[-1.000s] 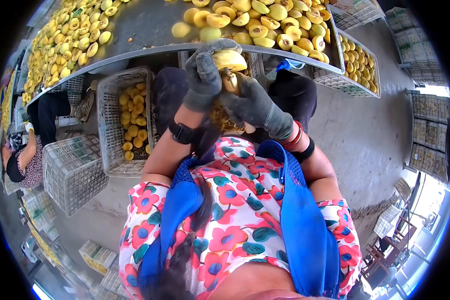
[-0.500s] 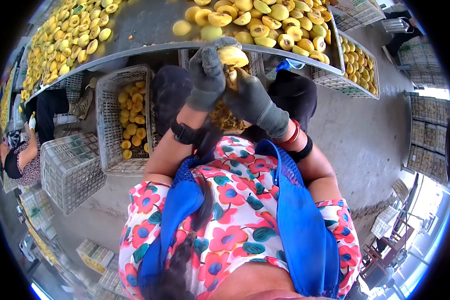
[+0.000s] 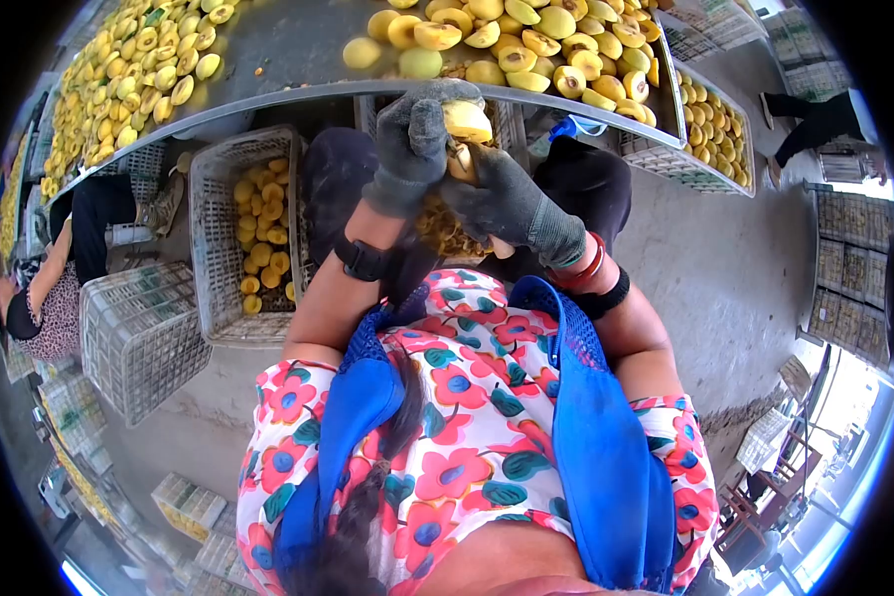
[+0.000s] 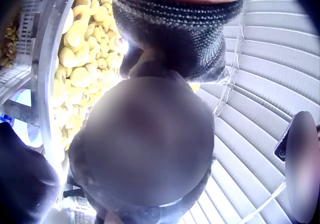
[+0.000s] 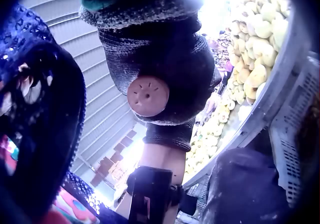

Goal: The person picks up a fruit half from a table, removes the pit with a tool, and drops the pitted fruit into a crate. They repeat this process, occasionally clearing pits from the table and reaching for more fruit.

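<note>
In the head view, my gloved left hand [image 3: 412, 144] grips a yellow fruit [image 3: 466, 121] just below the table's front edge. Against the fruit's lower side, my gloved right hand [image 3: 512, 204] is curled round a tool whose pale handle end [image 3: 503, 246] sticks out beneath the palm. The right wrist view shows this round handle end [image 5: 148, 95] below the dark glove [image 5: 165, 54]. The tool's working tip is hidden by fingers and fruit. In the left wrist view the glove [image 4: 170, 44] shows, but a blurred patch covers the middle.
Halved yellow fruits [image 3: 566, 50] lie on the metal table [image 3: 298, 55]. A crate [image 3: 206, 233] of fruit stands at left beside an upturned crate [image 3: 144, 338]. Another full crate [image 3: 710, 129] is at right. Peelings [image 3: 447, 233] lie below my hands. Other people are at both sides.
The fruit has turned slightly in my left hand, and my right hand has shifted a little against it. The handle end shows again below my right palm. Someone has walked into view at upper right.
</note>
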The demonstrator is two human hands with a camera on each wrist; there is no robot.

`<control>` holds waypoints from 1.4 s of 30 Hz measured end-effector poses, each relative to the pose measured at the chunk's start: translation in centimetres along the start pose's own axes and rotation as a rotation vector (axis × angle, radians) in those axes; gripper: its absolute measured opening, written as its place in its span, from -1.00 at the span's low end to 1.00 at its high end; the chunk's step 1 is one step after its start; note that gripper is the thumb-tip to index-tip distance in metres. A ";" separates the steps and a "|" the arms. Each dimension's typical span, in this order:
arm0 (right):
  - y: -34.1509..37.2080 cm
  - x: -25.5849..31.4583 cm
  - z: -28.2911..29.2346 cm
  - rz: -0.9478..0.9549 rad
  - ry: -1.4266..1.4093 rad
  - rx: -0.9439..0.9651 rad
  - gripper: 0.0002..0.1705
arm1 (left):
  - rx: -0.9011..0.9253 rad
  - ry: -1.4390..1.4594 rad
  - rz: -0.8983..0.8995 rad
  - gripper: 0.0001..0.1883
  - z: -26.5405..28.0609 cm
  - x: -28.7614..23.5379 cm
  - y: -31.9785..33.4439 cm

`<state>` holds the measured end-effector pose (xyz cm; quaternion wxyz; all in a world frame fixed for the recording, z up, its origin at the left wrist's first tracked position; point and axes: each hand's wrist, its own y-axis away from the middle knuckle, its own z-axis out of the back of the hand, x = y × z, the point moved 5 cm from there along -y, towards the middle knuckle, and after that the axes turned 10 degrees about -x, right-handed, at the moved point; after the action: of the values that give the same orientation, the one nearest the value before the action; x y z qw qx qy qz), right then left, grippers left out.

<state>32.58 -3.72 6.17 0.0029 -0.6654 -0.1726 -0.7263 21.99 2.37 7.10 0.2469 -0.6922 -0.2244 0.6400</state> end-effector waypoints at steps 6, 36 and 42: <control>0.5 0.7 0.2 -0.019 -0.027 0.037 -0.83 | 0.137 0.033 -0.033 -0.49 0.2 -1.0 -0.9; -0.8 -2.4 0.0 -0.122 0.075 0.037 -0.83 | 0.050 -0.725 -0.153 -0.57 8.5 -2.7 -1.0; -0.7 -4.6 0.6 -0.048 0.234 -0.043 -0.78 | -0.266 -1.035 0.103 -0.59 25.9 3.8 2.2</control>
<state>33.54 -3.91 1.54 -0.0087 -0.5716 -0.1716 -0.8023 -3.49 4.44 1.25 -0.0177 -0.3219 -0.3617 0.8748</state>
